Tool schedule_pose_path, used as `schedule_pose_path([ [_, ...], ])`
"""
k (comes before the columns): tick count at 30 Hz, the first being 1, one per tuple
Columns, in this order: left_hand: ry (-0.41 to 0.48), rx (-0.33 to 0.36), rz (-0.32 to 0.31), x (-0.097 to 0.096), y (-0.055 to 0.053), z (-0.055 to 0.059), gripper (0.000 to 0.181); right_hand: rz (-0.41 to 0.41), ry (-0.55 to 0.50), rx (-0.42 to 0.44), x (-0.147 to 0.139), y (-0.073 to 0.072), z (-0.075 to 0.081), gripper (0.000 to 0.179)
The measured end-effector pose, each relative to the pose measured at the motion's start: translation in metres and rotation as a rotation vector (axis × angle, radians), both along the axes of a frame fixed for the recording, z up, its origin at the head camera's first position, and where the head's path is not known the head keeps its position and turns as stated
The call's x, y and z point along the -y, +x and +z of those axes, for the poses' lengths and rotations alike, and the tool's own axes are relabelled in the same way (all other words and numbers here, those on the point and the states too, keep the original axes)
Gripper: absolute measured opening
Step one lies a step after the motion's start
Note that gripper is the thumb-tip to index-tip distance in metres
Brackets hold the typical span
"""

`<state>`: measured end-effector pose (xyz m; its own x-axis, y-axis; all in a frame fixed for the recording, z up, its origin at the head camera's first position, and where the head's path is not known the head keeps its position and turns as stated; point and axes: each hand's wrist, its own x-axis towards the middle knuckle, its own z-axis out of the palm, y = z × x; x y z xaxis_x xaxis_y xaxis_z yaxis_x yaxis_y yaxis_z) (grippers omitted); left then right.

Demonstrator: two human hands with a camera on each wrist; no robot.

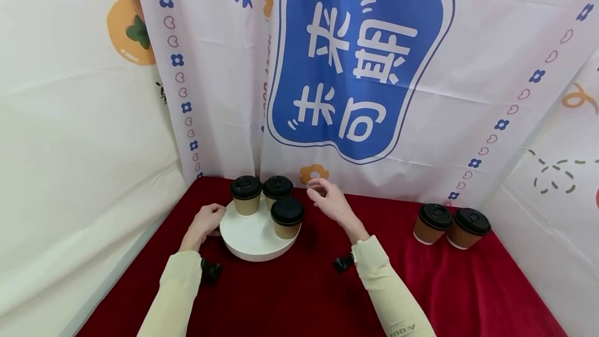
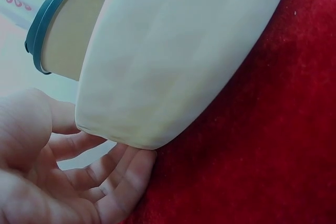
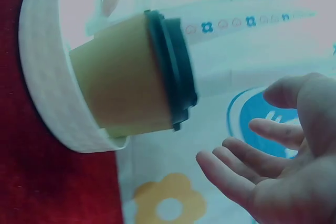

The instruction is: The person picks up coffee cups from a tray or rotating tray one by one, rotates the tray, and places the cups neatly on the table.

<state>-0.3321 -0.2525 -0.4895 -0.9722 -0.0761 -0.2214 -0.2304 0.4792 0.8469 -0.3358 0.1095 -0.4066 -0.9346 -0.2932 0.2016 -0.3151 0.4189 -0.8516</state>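
A round white tray (image 1: 245,233) stands on the red cloth, bearing three brown paper coffee cups with black lids: one at the back left (image 1: 246,203), one at the back right (image 1: 276,188), and one at the front right (image 1: 287,217). At the tray's left edge, my left hand (image 1: 205,223) grips the rim, its curled fingers (image 2: 128,182) against the outer side. My right hand (image 1: 331,205) hovers right of the cups, touching nothing, its fingers loosely bent. In the right wrist view a cup (image 3: 123,80) leans in frame, apart from this hand.
Two more lidded coffee cups, one (image 1: 431,225) beside the other (image 1: 468,229), stand at the right back of the red cloth (image 1: 281,295). A printed white curtain (image 1: 224,92) hangs behind the table. White fabric walls flank both sides.
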Motion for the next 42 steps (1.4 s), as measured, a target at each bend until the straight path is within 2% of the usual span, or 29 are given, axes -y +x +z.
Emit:
schedule_pose_path([
  [6, 0.004, 0.001, -0.01, 0.001, 0.0, 0.001, 0.049, 0.019, 0.153, -0.151, 0.012, 0.01, 0.02, 0.037],
  [12, 0.014, 0.005, -0.005, 0.0, 0.0, 0.001, 0.049, 0.093, 0.282, -0.266, 0.024, 0.016, 0.027, 0.045],
  [23, 0.021, 0.003, -0.004, 0.001, 0.001, -0.001, 0.051, 0.186, 0.511, -0.254, 0.042, 0.024, 0.019, 0.057],
  [29, 0.031, 0.008, 0.013, 0.001, 0.0, -0.002, 0.051, 0.206, 0.626, -0.252, 0.049, 0.028, 0.013, 0.06],
  [42, 0.033, 0.013, 0.027, 0.001, -0.001, -0.002, 0.049, 0.195, 0.749, -0.231, 0.057, 0.031, 0.0, 0.062],
])
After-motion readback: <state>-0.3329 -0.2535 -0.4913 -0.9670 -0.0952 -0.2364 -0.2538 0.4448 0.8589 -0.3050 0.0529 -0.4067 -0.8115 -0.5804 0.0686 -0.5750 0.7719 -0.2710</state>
